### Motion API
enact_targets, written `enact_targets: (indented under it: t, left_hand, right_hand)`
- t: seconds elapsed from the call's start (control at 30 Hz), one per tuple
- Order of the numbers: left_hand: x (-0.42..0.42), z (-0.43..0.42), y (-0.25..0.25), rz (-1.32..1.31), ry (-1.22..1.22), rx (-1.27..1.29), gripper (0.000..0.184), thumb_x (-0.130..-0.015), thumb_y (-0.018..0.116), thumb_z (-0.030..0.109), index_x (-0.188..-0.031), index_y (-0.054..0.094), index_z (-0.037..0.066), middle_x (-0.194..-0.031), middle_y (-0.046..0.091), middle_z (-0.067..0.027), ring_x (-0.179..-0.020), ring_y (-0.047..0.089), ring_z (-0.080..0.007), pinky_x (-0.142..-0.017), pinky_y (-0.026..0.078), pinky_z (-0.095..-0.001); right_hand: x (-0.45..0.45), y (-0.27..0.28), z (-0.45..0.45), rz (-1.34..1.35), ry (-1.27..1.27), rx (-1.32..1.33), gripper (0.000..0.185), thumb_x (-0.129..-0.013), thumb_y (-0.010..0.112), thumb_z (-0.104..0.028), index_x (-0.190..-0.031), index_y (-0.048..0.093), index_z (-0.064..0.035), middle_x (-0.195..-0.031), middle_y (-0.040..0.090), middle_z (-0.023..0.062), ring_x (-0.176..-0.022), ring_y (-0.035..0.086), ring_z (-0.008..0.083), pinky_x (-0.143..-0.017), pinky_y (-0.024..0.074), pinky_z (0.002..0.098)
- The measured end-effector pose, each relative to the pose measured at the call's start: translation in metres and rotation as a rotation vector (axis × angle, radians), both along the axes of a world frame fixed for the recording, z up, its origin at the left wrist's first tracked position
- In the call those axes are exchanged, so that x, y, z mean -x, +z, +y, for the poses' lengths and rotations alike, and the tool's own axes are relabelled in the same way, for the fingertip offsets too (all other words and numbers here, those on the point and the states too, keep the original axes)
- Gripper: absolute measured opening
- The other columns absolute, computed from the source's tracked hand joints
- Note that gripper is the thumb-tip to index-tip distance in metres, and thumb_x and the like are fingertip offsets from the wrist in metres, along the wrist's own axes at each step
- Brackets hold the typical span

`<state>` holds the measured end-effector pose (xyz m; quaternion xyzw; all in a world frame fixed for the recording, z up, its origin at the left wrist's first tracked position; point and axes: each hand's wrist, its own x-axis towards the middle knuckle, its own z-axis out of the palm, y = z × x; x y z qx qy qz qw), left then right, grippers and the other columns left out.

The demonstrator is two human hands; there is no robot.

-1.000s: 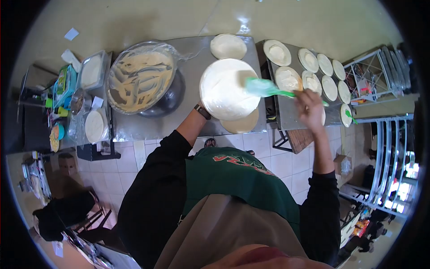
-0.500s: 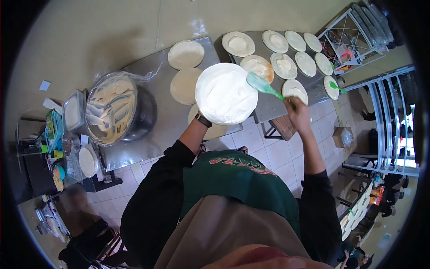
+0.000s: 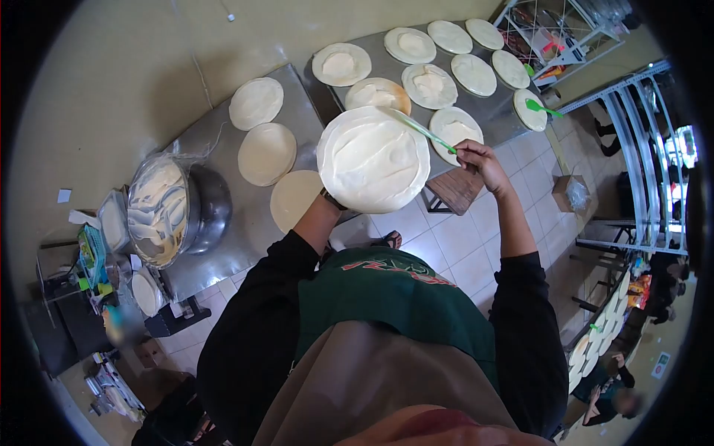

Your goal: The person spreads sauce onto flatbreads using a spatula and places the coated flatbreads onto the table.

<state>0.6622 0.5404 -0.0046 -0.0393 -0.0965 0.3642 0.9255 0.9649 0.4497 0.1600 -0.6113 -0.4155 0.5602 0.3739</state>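
Observation:
A round disc covered in pale cream (image 3: 373, 160) is held up in front of me. My left hand (image 3: 331, 199) is beneath it, mostly hidden, with only the wrist and a dark watch showing, so its fingers cannot be seen. My right hand (image 3: 476, 157) grips the green handle of a spatula (image 3: 428, 134), whose blade is edge-on at the disc's upper right rim. Plain round discs (image 3: 267, 154) lie on the metal table to the left. Cream-topped discs (image 3: 430, 85) lie on the table ahead and right.
A large metal bowl of cream (image 3: 160, 212) stands on the left table (image 3: 216, 260). A wooden stool (image 3: 456, 190) is below the right table's edge. A white metal rack (image 3: 632, 149) and a cardboard box (image 3: 571, 195) are at right. Other people (image 3: 613, 394) are at far lower right.
My view has turned toward the right table, and the held disc now overlaps its near left corner. The spatula has shifted to the disc's upper rim and turned edge-on.

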Motion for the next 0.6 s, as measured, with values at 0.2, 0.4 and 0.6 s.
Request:
enact_targets:
  t: [0.2,0.4,0.6]
  left_hand:
    - [-0.038,-0.008,-0.01,-0.014,0.004,0.03,0.065,-0.094,0.031,0.055,-0.144,0.031,0.013,-0.148,0.034,-0.0129,-0.132,0.038,-0.0338,-0.109,0.031,-0.0533]
    - [-0.087,-0.016,-0.015,-0.035,-0.016,0.046,0.065,-0.094,0.031,0.055,-0.145,0.031,0.013,-0.149,0.033,-0.0129,-0.132,0.038,-0.0339,-0.11,0.03,-0.0534]
    - [-0.141,-0.015,-0.016,-0.064,-0.071,0.051,0.065,-0.094,0.03,0.055,-0.145,0.03,0.013,-0.149,0.033,-0.0128,-0.133,0.037,-0.0339,-0.11,0.03,-0.0534]
  right_hand:
    - [-0.018,-0.071,-0.081,0.142,-0.192,-0.008,0.013,-0.088,0.056,-0.013,-0.096,0.064,-0.005,-0.072,0.055,-0.0026,-0.063,0.047,0.0056,-0.057,0.0352,0.0194]
    - [0.012,-0.102,-0.146,0.19,-0.209,0.016,0.012,-0.091,0.057,-0.01,-0.099,0.066,-0.0064,-0.072,0.054,-0.0045,-0.064,0.044,0.0042,-0.057,0.032,0.019]
    - [0.025,-0.101,-0.169,0.187,-0.158,-0.029,0.013,-0.091,0.06,-0.014,-0.097,0.065,-0.0037,-0.071,0.054,-0.0035,-0.063,0.045,0.0055,-0.057,0.0345,0.02]
